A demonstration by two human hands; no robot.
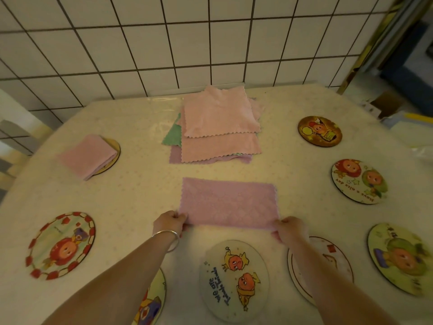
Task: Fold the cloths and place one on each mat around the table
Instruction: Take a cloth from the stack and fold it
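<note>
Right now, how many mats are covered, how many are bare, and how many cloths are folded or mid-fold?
Mats with a folded cloth: 1
Bare mats: 7, e.g.
Finished folded cloths: 1
Cloths mid-fold, both hands pinching: 1
Unfolded pile: 1, count unclear
Total mats: 8

My right forearm is covering much of the white mat (328, 266) just behind my right hand (291, 229). Behind my left hand (168, 222), my left arm and the bottom edge are cutting off another mat (153, 299). Far beyond that hand, a folded pink cloth (87, 156) is hiding most of its mat (112, 148).
</note>
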